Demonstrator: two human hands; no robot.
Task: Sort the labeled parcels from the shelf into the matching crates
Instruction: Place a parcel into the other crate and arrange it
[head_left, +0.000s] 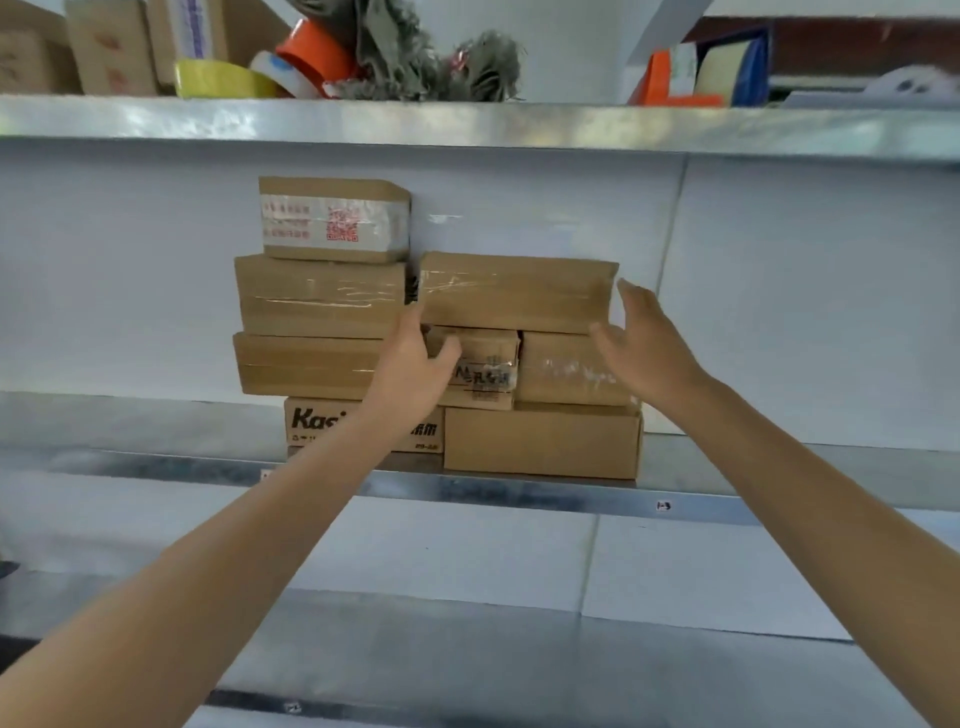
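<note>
From here the job looks far from finished. I count eight brown parcels (319, 296) stacked against the back wall of the metal shelf (571, 501), and no crates are in view, so I cannot say what has been sorted.

I judge the step in hand to be taking the wide parcel (519, 293), which lies at the upper right of the stack, across two smaller ones. One of those is a small parcel (483, 371) with a black printed label.

My left hand (415, 364) is up at the lower left corner of the wide parcel. Its fingers rise along that end and its thumb crosses the front of the small parcel beneath. Whether it has a real hold, I cannot tell.

My right hand (644, 343) is spread and relaxed, grasping nothing. Its palm is turned inward, just beside the right end of the wide parcel, and it looks a little short of touching.

So the parcel sits between my two hands, not yet lifted.
</note>
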